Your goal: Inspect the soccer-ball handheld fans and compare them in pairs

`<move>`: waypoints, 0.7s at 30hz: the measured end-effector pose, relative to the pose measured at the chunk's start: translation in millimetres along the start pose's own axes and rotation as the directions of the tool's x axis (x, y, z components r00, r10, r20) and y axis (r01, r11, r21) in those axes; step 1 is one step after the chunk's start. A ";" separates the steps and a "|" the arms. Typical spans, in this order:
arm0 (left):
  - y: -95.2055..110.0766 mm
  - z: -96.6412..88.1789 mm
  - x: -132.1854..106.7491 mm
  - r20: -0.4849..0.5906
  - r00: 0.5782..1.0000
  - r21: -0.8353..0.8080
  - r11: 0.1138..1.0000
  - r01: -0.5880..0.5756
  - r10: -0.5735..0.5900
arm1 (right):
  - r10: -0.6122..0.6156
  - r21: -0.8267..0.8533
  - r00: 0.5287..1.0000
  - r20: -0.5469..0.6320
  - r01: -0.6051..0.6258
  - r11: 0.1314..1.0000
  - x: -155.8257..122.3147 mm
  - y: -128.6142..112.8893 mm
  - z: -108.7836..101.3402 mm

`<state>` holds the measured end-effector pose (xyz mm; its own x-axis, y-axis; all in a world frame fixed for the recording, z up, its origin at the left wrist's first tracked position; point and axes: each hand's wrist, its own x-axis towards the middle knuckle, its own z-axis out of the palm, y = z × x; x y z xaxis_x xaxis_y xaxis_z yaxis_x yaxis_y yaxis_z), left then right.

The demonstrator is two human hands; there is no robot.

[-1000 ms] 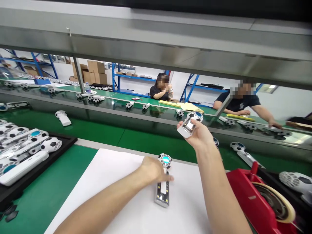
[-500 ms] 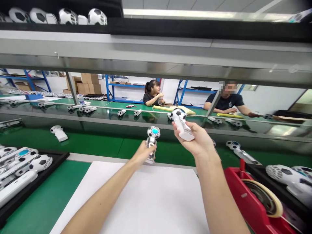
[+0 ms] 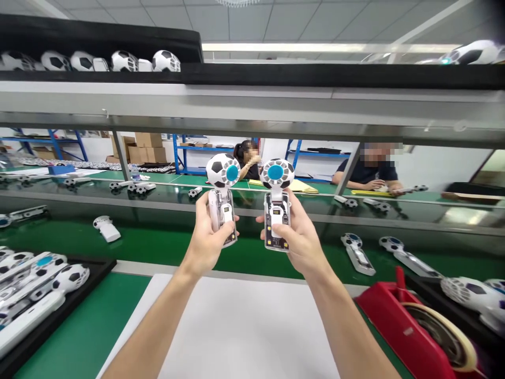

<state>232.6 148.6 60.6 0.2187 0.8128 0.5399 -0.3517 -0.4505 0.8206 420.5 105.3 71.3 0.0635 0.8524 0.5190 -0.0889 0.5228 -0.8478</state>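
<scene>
My left hand [image 3: 207, 237] is closed around the body of a handheld fan [image 3: 223, 171] with a round soccer-ball head and a blue centre. A matching soccer-ball handheld fan [image 3: 277, 173] is upright in my right hand [image 3: 302, 234], thumb on its white front piece. Both fans face me side by side, a small gap between them. Their clear fronts show dark inner parts and a small display. Parts of the bodies are hidden by my fingers. Below my forearms lies a white sheet [image 3: 248, 326] on the green bench.
A black tray of similar fans [image 3: 100, 268] stands at left, and a red tape dispenser [image 3: 394, 305] at right. Loose fans lie on the green conveyor [image 3: 158, 231] ahead. A metal shelf [image 3: 252, 100] crosses above. Two people sit across the line.
Both fans have been raised and turned to face me. My left hand came up and left; the right fan swung from showing its back to its front. The view tilted up slightly.
</scene>
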 end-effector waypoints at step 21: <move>33.1 14.1 -14.9 0.192 0.977 -0.304 0.941 0.146 -0.090 | 0.012 0.194 0.998 0.064 -0.024 0.981 -13.4 -10.8 14.6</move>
<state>230.5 116.4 82.3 0.4197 0.7642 0.4897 -0.5756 -0.1930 0.7946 406.1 88.4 75.0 -0.0009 0.8573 0.5148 -0.2813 0.4938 -0.8228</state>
